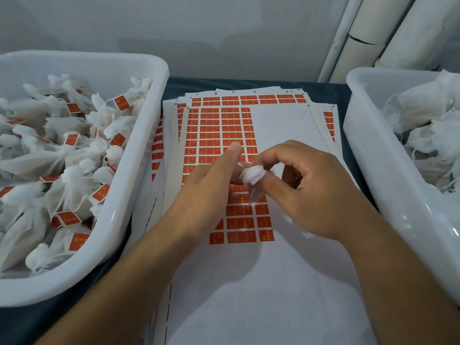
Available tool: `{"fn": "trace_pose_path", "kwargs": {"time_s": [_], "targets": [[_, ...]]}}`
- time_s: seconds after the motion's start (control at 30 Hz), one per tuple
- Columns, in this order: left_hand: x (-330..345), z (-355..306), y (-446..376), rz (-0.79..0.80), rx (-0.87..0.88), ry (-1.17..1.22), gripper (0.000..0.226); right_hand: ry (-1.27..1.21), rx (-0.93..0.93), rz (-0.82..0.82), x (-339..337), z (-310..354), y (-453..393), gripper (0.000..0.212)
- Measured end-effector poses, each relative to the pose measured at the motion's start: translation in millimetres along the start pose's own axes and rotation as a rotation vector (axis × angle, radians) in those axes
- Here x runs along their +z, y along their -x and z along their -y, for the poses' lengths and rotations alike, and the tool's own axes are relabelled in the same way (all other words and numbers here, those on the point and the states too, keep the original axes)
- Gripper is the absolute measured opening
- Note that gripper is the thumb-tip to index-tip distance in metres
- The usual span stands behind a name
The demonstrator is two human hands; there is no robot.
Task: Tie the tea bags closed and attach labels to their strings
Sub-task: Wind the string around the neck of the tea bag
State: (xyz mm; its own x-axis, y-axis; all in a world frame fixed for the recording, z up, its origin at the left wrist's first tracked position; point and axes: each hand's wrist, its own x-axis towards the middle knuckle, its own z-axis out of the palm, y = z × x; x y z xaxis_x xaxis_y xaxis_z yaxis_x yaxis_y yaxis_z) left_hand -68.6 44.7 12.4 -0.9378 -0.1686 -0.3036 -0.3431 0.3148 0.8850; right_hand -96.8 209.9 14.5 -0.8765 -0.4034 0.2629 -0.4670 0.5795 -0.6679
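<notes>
A small white tea bag [251, 175] is held between both hands above a sheet of red labels [216, 130]. My right hand [311, 190] pinches the bag's gathered top with curled fingers. My left hand [211, 180] meets it from the left, its fingers curled under the bag and one finger pointing up and away over the sheet. The bag's body hangs below my fingers and is mostly hidden. I cannot make out its string.
A white tub [139, 155] on the left holds several tied tea bags with red labels. Another white tub [368, 155] on the right holds tea bags without labels. More label sheets [249, 98] lie stacked underneath. White pipes [361, 38] stand at the back right.
</notes>
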Motion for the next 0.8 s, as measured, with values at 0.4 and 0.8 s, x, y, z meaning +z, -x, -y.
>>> {"fn": "trace_pose_path", "kwargs": {"time_s": [0.4, 0.8], "targets": [[-12, -2, 4, 0.242, 0.26, 0.076, 0.034, -0.388, 0.063, -0.023, -8, 5, -3, 0.01], [-5, 1, 1, -0.08, 0.441, 0.193, 0.027, -0.515, 0.2, -0.025, -7, 9, -3, 0.017]]}}
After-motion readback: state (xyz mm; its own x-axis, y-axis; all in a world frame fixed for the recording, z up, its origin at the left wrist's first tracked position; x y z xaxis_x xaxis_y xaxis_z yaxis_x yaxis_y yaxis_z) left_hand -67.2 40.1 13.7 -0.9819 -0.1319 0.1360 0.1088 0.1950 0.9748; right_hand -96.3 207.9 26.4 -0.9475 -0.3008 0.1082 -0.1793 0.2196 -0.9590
